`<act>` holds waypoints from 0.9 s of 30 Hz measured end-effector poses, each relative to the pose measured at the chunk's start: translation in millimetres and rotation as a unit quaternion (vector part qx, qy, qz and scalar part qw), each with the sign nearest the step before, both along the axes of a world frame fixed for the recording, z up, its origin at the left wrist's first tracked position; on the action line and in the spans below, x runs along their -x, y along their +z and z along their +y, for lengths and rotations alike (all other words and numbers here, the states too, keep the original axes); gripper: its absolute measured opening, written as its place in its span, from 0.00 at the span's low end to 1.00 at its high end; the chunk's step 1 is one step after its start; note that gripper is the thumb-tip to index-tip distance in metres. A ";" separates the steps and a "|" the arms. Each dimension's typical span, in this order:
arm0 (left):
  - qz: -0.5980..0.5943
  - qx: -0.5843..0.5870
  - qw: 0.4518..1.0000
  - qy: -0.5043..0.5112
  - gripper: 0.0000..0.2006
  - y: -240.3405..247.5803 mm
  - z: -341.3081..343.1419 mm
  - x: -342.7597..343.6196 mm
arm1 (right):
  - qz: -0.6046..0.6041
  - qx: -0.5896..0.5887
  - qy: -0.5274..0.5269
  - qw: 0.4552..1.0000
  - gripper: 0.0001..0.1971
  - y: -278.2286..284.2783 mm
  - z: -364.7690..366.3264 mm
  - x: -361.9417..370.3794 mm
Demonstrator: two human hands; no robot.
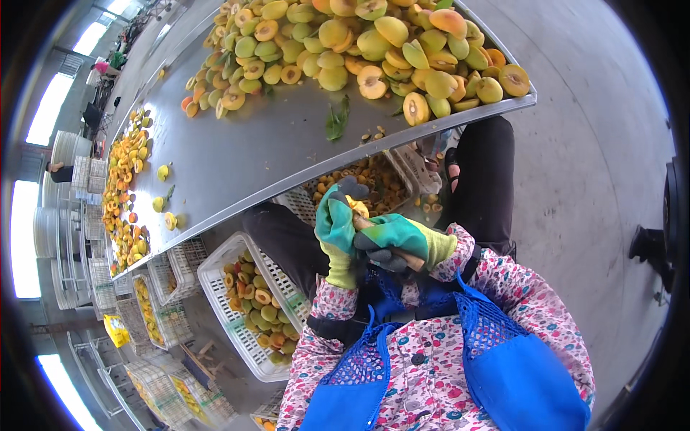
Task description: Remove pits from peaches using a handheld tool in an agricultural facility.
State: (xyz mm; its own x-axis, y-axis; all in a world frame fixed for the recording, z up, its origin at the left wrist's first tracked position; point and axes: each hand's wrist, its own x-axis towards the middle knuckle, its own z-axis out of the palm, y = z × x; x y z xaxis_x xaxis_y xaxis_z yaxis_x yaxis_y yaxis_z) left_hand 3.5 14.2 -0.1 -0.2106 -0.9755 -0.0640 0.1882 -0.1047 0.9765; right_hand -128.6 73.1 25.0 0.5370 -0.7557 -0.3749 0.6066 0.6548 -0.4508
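Both of my hands wear green and yellow gloves with dark fingertips and meet in front of my lap. My left hand [336, 221] is closed around a yellow piece of apricot [357, 207]. My right hand [397, 239] grips a wooden-handled tool [412, 260], whose far end touches or nearly touches the fruit. Any blade on it is hidden by the fruit and gloves. Beneath my hands, a crate [402, 172] of apricot stones and scraps stands under the table edge. Beyond lies a metal table [237, 154] with a heap of apricots [338, 47], some halved.
A white crate [208, 276] of apricot halves stands by my left leg. More halves [126, 194] lie along the table's left end. A green leaf [337, 118] rests on the tabletop. Stacked crates [169, 316] fill the left side, and a person [60, 172] is far left.
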 end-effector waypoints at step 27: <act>-0.657 0.171 0.692 0.247 0.09 35.6 -60.8 -219.4 | 0.384 0.044 -0.034 0.922 0.11 -34.8 -29.1 0.7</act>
State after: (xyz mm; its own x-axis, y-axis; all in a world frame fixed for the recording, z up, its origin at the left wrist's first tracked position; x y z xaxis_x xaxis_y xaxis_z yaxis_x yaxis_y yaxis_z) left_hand 223.0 -46.6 35.5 0.1750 -0.9130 0.3685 -0.9544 -0.0654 0.2912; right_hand -129.4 44.0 -9.9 0.0895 -0.8230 -0.5610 0.1247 0.5681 -0.8135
